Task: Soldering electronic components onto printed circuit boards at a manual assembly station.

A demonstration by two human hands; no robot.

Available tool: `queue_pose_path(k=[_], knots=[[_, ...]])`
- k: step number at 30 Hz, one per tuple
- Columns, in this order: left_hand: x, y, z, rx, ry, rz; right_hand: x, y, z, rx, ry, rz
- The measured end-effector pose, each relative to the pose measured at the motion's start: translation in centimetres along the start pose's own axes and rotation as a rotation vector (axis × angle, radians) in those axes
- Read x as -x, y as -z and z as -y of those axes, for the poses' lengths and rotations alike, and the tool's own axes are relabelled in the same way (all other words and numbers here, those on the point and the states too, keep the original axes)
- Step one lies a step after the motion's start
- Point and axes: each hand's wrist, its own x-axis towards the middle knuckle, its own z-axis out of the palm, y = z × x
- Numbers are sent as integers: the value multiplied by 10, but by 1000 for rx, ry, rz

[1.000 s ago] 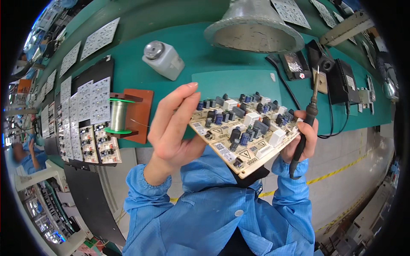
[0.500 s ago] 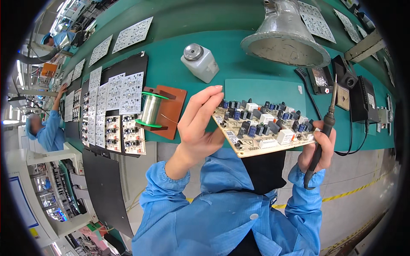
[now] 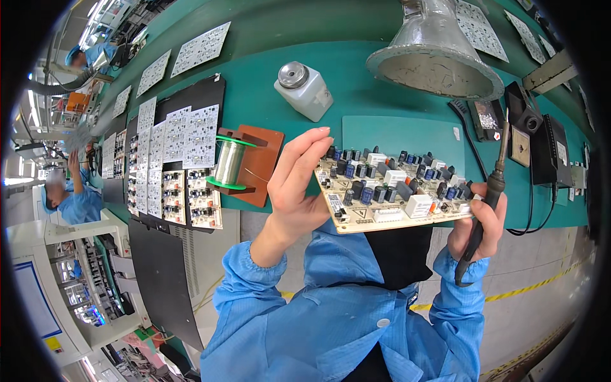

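Plainly, in the head view, the board (image 3: pixel 393 191) lies between the two hands, raised off the table (image 3: pixel 254 95) at its near edge, with its populated face up and tilted so that the parts show. Its long axis runs left to right, roughly along that edge, so each short end falls to one hand. The left hand (image 3: pixel 294 184) is at the left end: its fingers are stretched and close together, their tips pointing past the far left corner. The thumb goes out of sight behind the board, so I cannot tell how firmly that hand pinches.

The right hand (image 3: pixel 480 223) is at the right end, fingers curled round the handle of the iron (image 3: pixel 494 184) and also close against the board. The iron stands steeply across the board's axis, tip toward the table's far edge and butt toward the person. The tip points away from the board and is well apart from its parts; the right hand is the nearer one to it.

Left of the left hand, by the table's near edge, sits the spool (image 3: pixel 229 162). Beyond the board lies the mat (image 3: pixel 394 134), with the bottle (image 3: pixel 304 92) just beside its far left corner.
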Motion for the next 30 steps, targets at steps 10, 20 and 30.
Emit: queue_pose_path(k=[10, 20, 30], knots=[[0, -2, 1, -25, 22, 17, 2, 4, 3, 5, -15, 54], [21, -3, 23, -30, 135, 28, 6, -9, 3, -106, -21, -58], [28, -1, 24, 13, 185, 75, 8, -10, 4, -75, -10, -1]])
